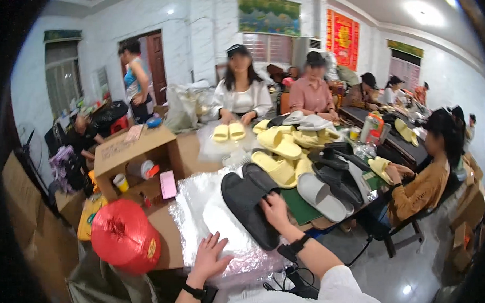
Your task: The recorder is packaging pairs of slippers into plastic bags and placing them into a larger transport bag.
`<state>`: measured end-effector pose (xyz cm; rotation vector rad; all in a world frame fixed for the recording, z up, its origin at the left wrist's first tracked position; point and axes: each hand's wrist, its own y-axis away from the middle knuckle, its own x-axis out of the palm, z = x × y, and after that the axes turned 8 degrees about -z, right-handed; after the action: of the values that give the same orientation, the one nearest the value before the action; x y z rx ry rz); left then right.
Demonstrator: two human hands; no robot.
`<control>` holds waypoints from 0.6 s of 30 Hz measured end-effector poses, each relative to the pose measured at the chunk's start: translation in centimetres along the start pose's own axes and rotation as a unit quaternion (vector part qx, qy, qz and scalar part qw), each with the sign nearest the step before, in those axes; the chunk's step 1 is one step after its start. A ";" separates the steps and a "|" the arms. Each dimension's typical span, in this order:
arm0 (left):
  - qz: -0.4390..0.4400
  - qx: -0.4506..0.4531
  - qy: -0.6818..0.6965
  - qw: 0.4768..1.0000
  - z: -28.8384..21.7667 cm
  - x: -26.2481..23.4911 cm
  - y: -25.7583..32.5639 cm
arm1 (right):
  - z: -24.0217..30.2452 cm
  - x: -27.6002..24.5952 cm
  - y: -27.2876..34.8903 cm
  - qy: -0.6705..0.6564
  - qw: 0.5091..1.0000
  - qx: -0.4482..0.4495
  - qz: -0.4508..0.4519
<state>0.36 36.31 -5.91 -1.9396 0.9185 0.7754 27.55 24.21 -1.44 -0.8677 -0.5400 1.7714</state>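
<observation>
A pair of black slide slippers (pixel 248 213) lies on a stack of clear plastic bags (pixel 197 198) in front of me. My right hand (pixel 276 210) is at the right side of the pair, its fingers curled over the strap edge of a slipper; part of the fingertips is hidden. My left hand (pixel 210 255) rests flat on the bags with its fingers spread, holding nothing. Just beyond the pair is a heap of yellow slippers (pixel 277 143), with grey slippers (pixel 323 195) and more black slippers (pixel 337 180) at its right.
To the left stand an open cardboard box (pixel 135 150), a pink phone (pixel 168 184), a yellow cup (pixel 120 182) and a shiny red round bundle (pixel 125 235). Across the table a co-worker handles yellow slippers (pixel 228 132); another at the right holds a yellow slipper (pixel 380 168).
</observation>
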 end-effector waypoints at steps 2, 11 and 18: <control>0.016 -0.002 -0.031 0.999 -0.3 -0.4 0.0 | 1.8 -2.6 1.0 -0.011 1.000 -0.021 0.008; 0.012 0.063 -0.078 0.995 -3.1 -0.7 0.2 | 4.5 -13.1 5.8 -0.015 0.999 0.036 0.026; 0.050 0.096 -0.064 0.992 -4.1 2.0 -1.9 | 4.3 -15.7 7.3 0.050 0.999 0.010 -0.010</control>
<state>3.71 32.81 -4.77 -1.6695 0.9803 0.8272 22.92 7.17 0.82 -0.9279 -0.4638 1.7033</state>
